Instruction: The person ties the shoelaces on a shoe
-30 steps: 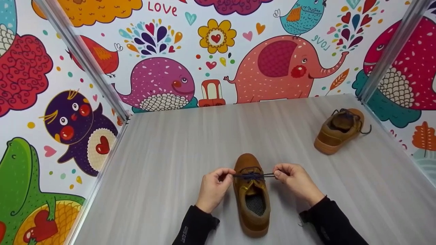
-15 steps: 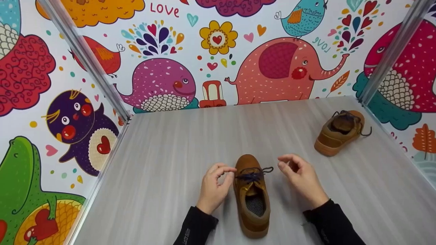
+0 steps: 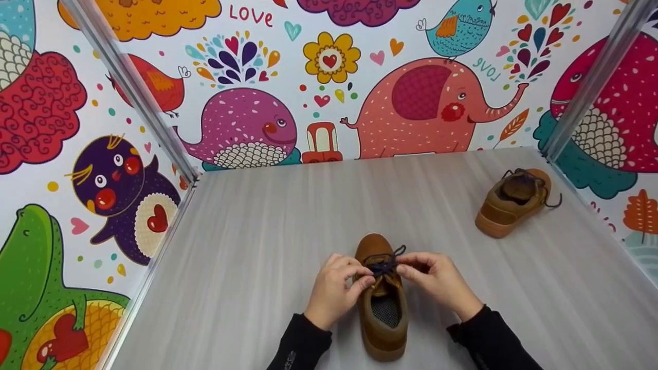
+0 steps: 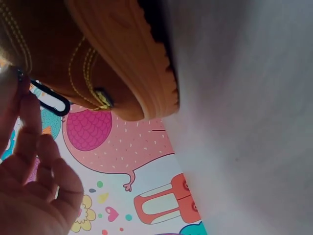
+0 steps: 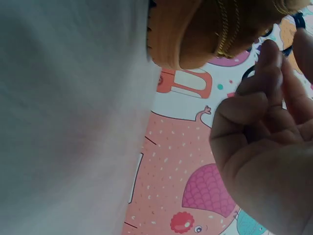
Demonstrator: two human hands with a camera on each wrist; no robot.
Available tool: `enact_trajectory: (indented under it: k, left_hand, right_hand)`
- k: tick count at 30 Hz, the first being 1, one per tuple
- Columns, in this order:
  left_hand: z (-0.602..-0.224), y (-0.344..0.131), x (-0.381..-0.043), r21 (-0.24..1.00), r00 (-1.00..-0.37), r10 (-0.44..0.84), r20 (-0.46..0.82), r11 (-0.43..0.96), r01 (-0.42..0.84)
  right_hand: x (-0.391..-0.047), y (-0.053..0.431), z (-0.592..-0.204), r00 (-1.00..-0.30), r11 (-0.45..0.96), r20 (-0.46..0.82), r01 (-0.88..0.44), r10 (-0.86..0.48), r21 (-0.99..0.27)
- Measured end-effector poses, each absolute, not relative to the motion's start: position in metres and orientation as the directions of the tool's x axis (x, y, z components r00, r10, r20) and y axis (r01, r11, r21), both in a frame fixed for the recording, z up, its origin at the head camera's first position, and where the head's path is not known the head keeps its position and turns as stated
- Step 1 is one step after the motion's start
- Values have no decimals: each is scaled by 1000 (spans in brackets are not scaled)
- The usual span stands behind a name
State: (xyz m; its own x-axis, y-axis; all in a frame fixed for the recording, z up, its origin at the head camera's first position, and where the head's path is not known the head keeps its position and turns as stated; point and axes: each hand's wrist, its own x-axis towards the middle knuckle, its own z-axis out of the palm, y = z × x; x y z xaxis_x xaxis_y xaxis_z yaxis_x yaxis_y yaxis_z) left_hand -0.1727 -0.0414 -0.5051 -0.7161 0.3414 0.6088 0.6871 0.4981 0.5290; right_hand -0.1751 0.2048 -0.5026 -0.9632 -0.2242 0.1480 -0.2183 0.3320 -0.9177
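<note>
A brown leather shoe point(image 3: 383, 341) lies sole down on the table, toe pointing away from me. Its dark blue shoelace point(image 3: 381, 268) is tied in a bow over the tongue. From the left, my left hand point(image 3: 339, 288) pinches the lace at the knot between thumb and forefinger. A dark lace loop point(image 4: 67, 105) sticks out past those fingers in the left wrist view. My right hand point(image 3: 444, 282) holds the lace on the right side of the bow with its fingertips. Another loop stands up just above the right fingertips.
A second brown shoe point(image 3: 506, 213) sits at the back right, its lace end hanging loose over the side. The pale wood-grain table point(image 3: 247, 246) is bounded by walls point(image 3: 421, 31) printed with cartoon animals, with metal posts point(image 3: 133, 92) at the corners.
Both hands first pulled the lace loops outward, then let go with fingers apart. Now they have come inward to the bow and taken hold of the lace near the knot.
</note>
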Motion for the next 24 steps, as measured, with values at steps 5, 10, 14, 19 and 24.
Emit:
enact_trajectory:
  k: [5, 10, 14, 19, 24]
  left_hand:
    - [-502, -42, -172, 485, -713, 383, 587, 538, 689]
    - [-502, -47, -173, 500, -722, 375, 582, 535, 681]
    - [-503, -52, -174, 511, -726, 369, 581, 529, 678]
    - [-504, -60, -174, 517, -738, 364, 568, 540, 664]
    - [-504, -65, -174, 553, -760, 369, 535, 527, 645]
  right_hand:
    - [-175, 206, -504, -964, 291, 144, -208, -225, -934]
    - [-174, 216, -501, -977, 293, 64, -123, -204, -948]
    - [-175, 228, -502, -975, 275, 11, -73, -221, -959]
    - [-178, 245, -502, -946, 246, -10, -75, -324, -966]
    - [-180, 254, -502, -902, 275, -51, -77, -429, -958]
